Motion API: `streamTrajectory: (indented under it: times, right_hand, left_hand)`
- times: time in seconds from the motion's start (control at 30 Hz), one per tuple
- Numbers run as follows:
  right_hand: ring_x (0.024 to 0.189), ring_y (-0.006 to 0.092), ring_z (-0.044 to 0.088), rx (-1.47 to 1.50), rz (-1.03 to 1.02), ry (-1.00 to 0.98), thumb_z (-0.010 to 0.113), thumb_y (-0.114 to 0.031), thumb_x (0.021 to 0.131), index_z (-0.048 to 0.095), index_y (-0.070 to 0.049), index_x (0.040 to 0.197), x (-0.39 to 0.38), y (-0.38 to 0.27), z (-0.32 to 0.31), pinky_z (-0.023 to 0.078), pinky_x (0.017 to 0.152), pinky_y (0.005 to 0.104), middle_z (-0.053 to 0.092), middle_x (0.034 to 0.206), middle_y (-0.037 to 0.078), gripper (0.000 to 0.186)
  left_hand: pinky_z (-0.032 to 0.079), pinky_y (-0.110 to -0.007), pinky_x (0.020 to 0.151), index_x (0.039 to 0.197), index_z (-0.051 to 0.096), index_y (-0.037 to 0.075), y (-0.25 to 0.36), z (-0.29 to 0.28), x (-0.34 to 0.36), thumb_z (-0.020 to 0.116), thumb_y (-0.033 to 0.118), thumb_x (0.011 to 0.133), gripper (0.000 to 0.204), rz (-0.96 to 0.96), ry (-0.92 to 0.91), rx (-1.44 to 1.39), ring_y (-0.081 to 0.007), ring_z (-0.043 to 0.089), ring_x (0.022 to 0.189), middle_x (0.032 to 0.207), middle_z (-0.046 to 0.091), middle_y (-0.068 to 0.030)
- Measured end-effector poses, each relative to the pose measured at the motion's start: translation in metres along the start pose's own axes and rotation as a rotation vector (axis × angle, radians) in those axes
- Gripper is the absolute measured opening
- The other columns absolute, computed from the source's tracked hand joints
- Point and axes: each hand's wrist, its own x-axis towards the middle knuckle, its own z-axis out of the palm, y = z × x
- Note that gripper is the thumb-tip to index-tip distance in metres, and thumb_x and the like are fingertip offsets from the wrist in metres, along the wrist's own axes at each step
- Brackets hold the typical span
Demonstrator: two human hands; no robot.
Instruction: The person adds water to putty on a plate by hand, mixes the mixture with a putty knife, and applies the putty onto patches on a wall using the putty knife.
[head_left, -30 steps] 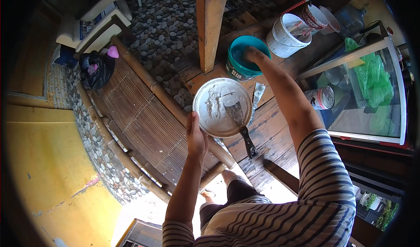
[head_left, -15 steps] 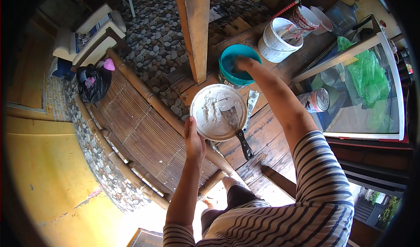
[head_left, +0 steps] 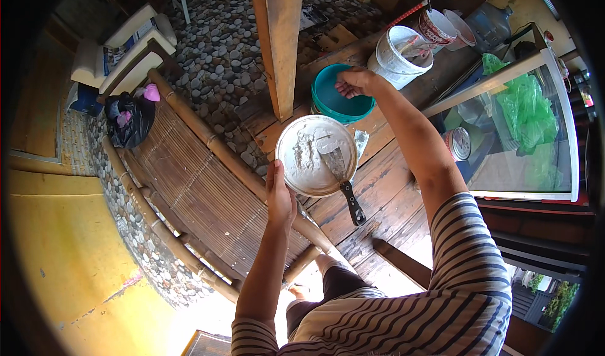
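"Dish (head_left: pixel 310 193) of white paste (head_left: pixel 302 160), mid-view: who has it?"

"The left hand (head_left: pixel 280 197) grips its left rim, fingertips up at the edge, the rest partly hidden. I can't tell whether anything props it from below. A putty knife (head_left: pixel 353 208) lies with its blade in the paste, black handle jutting past the rim toward the body."

"And the right?"

"The right hand (head_left: pixel 357 82) is at the far right rim of the teal bucket (head_left: pixel 328 96), fingers loosely bent over the opening, nothing visible in them. Whether it touches the rim, I can't say."

"How tight is it there?"

"Dish and teal bucket overlap in view; contact is unclear. A wooden post (head_left: pixel 280 53) rises just left of the bucket, and a white bucket (head_left: pixel 386 66) stands close to the right hand. There's more room right of the dish, where planks run toward the glass case (head_left: pixel 485 84)."

"The surface itself?"

"Worn tabletop (head_left: pixel 391 179), carrying both buckets. A bamboo seat (head_left: pixel 214 167) runs along its left, with a black plastic bag (head_left: pixel 132 121) at the far end. Pebbled floor (head_left: pixel 220 72) lies beyond, a yellow panel (head_left: pixel 69 230) fills the lower left, and green plastic (head_left: pixel 528 107) shows through the glass."
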Motion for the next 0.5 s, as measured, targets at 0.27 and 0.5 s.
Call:
streamTrajectory:
  times: [0.27,0.5]
  right_hand:
    - [0.073,0.0196,0.065,0.082,-0.088,-0.3,0.062,-0.02,0.09,0.066,0.001,0.088,-0.085,-0.053,0.009,0.057,0.066,0.0314,0.066,0.084,0.01,0.022]
    - [0.081,0.0214,0.071,-0.099,-0.252,-0.447,0.059,-0.018,0.093,0.069,0.008,0.095,-0.183,-0.077,0.072,0.059,0.075,0.0317,0.071,0.089,0.015,0.028]
  left_hand:
    - [0.048,-0.035,0.1,0.133,0.046,0.002,-0.012,0.003,0.007,0.046,0.031,0.106,0.04,0.02,-0.065,-0.051,-0.0208,0.057,0.119,0.131,0.056,-0.0122]
    - [0.051,-0.032,0.094,0.13,0.049,0.004,-0.014,0.008,0.007,0.051,0.036,0.104,0.041,0.032,-0.072,-0.048,-0.0187,0.059,0.115,0.126,0.058,-0.0104]
